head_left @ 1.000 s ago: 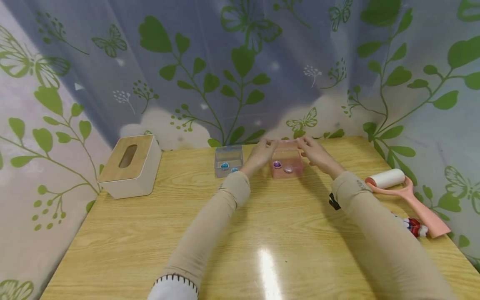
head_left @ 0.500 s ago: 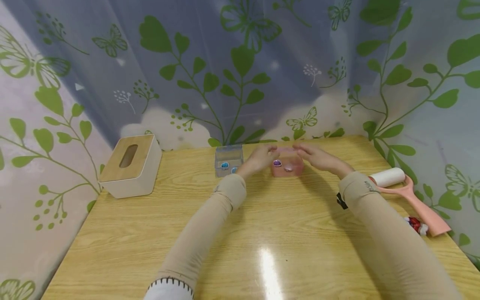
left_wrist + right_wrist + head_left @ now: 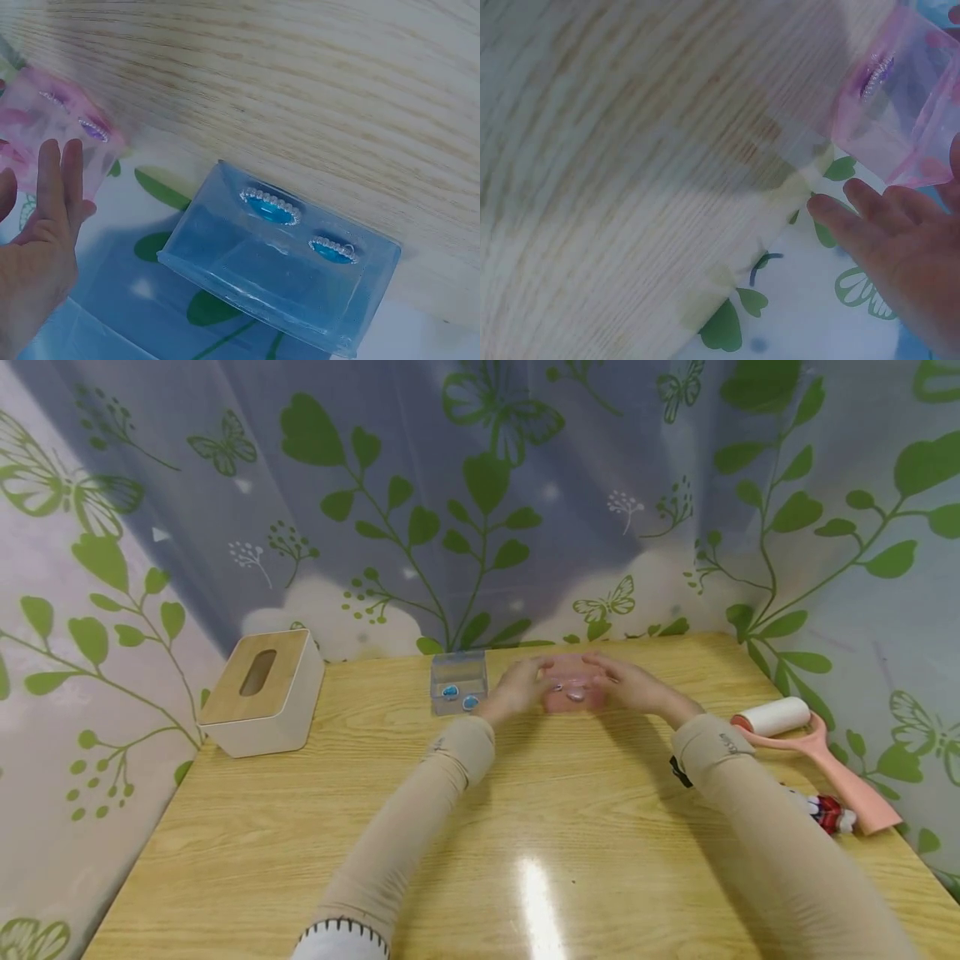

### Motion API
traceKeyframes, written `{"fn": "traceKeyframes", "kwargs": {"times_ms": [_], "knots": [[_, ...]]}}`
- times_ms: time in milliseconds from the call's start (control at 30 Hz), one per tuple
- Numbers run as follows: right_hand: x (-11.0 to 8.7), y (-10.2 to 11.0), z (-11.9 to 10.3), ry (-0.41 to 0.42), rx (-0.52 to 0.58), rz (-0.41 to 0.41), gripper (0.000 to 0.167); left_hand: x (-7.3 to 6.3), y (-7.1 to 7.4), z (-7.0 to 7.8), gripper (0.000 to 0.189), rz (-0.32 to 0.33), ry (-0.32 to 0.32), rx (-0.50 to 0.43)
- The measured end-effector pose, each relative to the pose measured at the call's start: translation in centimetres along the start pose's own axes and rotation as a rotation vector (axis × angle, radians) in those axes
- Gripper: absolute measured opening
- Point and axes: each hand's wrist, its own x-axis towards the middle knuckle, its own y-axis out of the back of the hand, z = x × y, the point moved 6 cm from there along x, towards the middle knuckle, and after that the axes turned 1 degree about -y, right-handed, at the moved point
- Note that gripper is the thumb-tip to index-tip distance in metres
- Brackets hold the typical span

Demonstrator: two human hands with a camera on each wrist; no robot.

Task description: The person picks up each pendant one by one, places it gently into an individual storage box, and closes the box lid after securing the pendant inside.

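A small see-through pink box (image 3: 564,703) stands at the back of the table, with a purple gem piece (image 3: 94,130) and a paler gem piece (image 3: 576,695) inside. My left hand (image 3: 519,687) is at the box's left side, fingers straight in the left wrist view. On the other side is my right hand (image 3: 632,687), its fingers extended alongside the box in the right wrist view and its thumb near the lid. The lid lies low over the box. Left of it stands a see-through blue box (image 3: 459,670) with two blue gem pieces (image 3: 271,208) in it.
A white tissue box (image 3: 288,714) with a wooden top stands at the back left. To the right lie a pink-handled lint roller (image 3: 832,764) and a small red-and-white figure (image 3: 831,814). A patterned curtain (image 3: 525,527) hangs along the table's back edge.
The pink box's lid, raised between both hands a second ago, has come down over the box. My hands have lowered from its top edge to its sides.
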Motion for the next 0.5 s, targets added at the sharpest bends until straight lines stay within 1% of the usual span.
{"fn": "traceKeyframes", "kwargs": {"times_ms": [133, 233, 333, 500], "knots": [[0.0, -0.2, 0.1, -0.011, -0.087, 0.017, 0.055, 0.1, -0.2, -0.1, 0.048, 0.011, 0.01, 0.02], [0.0, -0.3, 0.1, -0.02, -0.138, 0.044, 0.055, 0.2, -0.4, -0.2, 0.048, 0.025, -0.003, 0.025], [0.1, -0.6, 0.2, -0.029, -0.168, 0.072, 0.054, 0.1, -0.5, -0.2, 0.047, 0.049, -0.013, 0.038], [0.1, -0.7, 0.1, -0.032, -0.217, 0.108, 0.051, 0.1, -1.1, -0.3, 0.041, 0.081, -0.016, 0.09]]}}
